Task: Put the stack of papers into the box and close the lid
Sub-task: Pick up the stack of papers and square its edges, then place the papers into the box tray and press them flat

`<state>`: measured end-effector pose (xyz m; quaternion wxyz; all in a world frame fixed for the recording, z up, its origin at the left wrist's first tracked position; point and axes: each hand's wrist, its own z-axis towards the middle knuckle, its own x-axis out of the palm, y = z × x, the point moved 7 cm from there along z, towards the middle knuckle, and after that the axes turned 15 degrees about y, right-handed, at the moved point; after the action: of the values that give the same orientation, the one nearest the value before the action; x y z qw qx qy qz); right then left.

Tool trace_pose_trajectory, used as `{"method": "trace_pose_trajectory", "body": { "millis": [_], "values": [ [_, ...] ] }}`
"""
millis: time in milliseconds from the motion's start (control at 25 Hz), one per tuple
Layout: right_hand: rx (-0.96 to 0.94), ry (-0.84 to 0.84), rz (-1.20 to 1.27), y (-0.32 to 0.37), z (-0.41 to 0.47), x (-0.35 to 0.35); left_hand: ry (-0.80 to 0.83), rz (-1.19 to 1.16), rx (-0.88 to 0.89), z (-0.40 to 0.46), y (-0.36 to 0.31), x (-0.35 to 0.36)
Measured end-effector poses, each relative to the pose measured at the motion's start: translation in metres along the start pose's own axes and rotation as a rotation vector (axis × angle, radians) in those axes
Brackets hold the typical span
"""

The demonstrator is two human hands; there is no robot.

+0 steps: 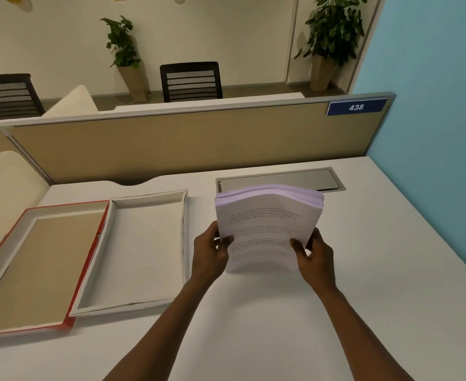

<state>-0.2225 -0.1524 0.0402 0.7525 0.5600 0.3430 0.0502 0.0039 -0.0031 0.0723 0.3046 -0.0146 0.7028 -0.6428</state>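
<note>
A thick stack of printed white papers stands on its lower edge on the white desk, bowed and leaning away from me. My left hand grips its left side and my right hand grips its right side. To the left lies the open box: a shallow white tray with nothing in it. Its red-edged lid lies flat and open further left, brown inside, joined to the tray along one long side.
A white desk carries everything. A metal cable hatch sits just behind the papers. A beige partition bounds the back, a blue wall the right. Chairs and potted plants stand beyond.
</note>
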Motion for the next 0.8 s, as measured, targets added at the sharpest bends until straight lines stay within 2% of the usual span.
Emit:
{"method": "trace_pose_trajectory", "body": {
  "millis": [200, 400, 640, 800],
  "values": [
    [-0.024, 0.026, -0.036, 0.023, 0.004, 0.004, -0.012, 0.003, 0.008, 0.001, -0.01, -0.027],
    [-0.059, 0.197, 0.081, 0.069, 0.022, 0.034, -0.081, -0.195, -0.107, -0.007, -0.004, -0.086],
    [0.077, 0.381, 0.352, 0.106, 0.043, 0.113, -0.162, -0.402, -0.229, -0.03, 0.018, -0.169],
    [0.165, 0.455, 0.391, 0.12, 0.052, 0.174, -0.15, -0.384, -0.355, -0.04, 0.046, -0.211]
  ]
}}
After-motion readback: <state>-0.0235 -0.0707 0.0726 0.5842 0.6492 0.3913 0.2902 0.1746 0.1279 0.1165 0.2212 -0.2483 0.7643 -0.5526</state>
